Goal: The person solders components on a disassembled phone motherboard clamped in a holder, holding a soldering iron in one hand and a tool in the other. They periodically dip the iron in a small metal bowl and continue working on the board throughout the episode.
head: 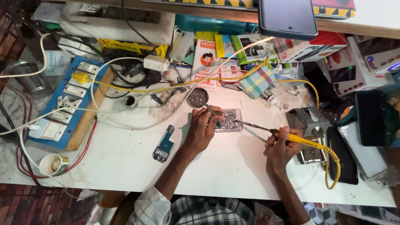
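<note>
Right hand (280,146) grip holding yellow soldering iron (291,138), tip pointing left at phone board (229,121), left hand (203,129) grip pinching tweezers (211,111)

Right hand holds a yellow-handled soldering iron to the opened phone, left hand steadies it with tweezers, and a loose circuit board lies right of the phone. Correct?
Not quite. In the head view the circuit board lies left of the phone, not right. The right hand does hold the soldering iron, and the left hand the tweezers.
</note>
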A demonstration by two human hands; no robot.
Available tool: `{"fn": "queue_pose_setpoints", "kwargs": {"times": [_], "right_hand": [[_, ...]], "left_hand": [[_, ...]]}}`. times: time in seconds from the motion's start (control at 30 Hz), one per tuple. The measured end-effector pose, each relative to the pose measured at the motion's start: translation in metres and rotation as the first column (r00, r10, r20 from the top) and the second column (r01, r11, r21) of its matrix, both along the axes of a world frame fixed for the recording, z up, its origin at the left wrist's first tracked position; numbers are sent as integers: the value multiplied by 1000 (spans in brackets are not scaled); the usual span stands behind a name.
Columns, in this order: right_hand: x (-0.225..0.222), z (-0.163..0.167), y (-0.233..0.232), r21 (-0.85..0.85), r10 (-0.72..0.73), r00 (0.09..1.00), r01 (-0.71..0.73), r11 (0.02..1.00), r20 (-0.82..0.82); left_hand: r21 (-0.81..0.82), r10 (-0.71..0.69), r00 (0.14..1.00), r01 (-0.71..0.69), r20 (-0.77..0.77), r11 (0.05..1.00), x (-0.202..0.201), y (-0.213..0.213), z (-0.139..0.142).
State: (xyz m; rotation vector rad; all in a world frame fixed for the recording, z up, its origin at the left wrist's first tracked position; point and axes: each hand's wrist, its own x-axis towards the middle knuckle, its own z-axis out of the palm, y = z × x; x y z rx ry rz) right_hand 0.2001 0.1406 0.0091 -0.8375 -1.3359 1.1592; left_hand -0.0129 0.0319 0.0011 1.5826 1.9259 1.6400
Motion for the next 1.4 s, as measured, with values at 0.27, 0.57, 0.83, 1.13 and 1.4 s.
{"fn": "queue_pose_setpoints", "kwargs": {"times": [0.27,0.57,0.83,1.13,1.4], "right_hand": [[6,-7,-1,74,-5,1000,4,997,9],[2,-4,0,25,37,999,-37,999,18],[3,-3,-2,23,27,998,-28,999,49],[1,1,-3,32,60,996,-62,998,73],[4,-4,-4,73,53,998,-56,996,41]], "left_hand": [[-17,2,1000,-2,-3,1000,3,-1,2],[-12,-9,1000,9,-16,1000,1,-2,2],[-32,12,1000,-13,-16,999,1,-1,-1],[-23,-33,999,33,27,999,-1,-2,-1],[-54,-11,1000,12,17,998,-1,0,0]]}}
